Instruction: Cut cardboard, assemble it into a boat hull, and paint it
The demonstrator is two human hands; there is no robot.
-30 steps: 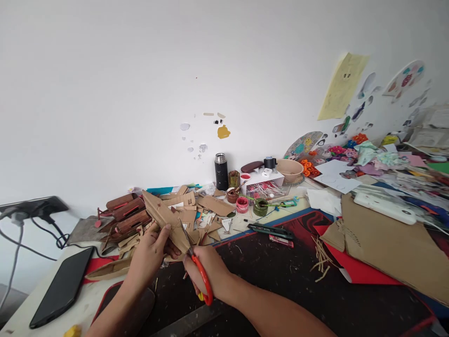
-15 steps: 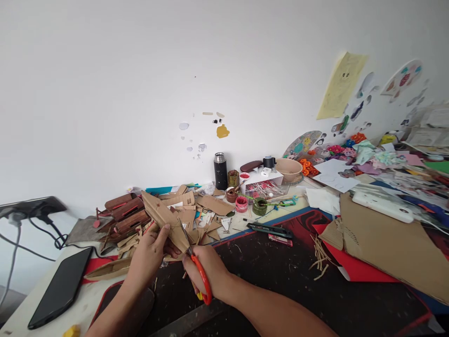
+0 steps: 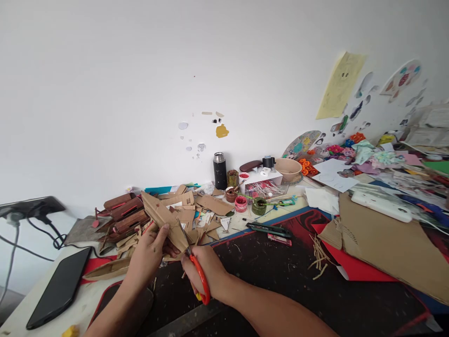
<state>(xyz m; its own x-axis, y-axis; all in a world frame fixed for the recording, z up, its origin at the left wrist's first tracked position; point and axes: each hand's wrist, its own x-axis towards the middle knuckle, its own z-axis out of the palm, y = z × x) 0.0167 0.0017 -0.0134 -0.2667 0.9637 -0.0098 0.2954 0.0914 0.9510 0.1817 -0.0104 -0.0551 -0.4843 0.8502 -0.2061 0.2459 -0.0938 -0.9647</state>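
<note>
My left hand [image 3: 154,245] is closed on a piece of brown cardboard [image 3: 159,210], its thumb on top and the other fingers beneath. The piece tapers to a point at its upper left. My right hand [image 3: 206,271] grips orange-handled scissors [image 3: 202,278], with a bit of yellow at the lower handle. The blades lie along the cardboard's right side, close to its lower end; whether they are parted is hard to make out. Behind the hands spreads a heap of cardboard scraps [image 3: 214,205]. Reddish-brown cardboard shapes [image 3: 128,210] lie left of it.
A black phone [image 3: 59,288] lies at left near a power strip [image 3: 31,207]. Beyond the scraps stand a black flask [image 3: 220,173] and open paint jars [image 3: 241,204]. A utility knife [image 3: 268,229] rests on the dark mat [image 3: 273,276]. A large cardboard sheet [image 3: 386,248] lies at right.
Both hands, the cardboard and the scissors stay in almost the same place. The whole view has shifted very slightly.
</note>
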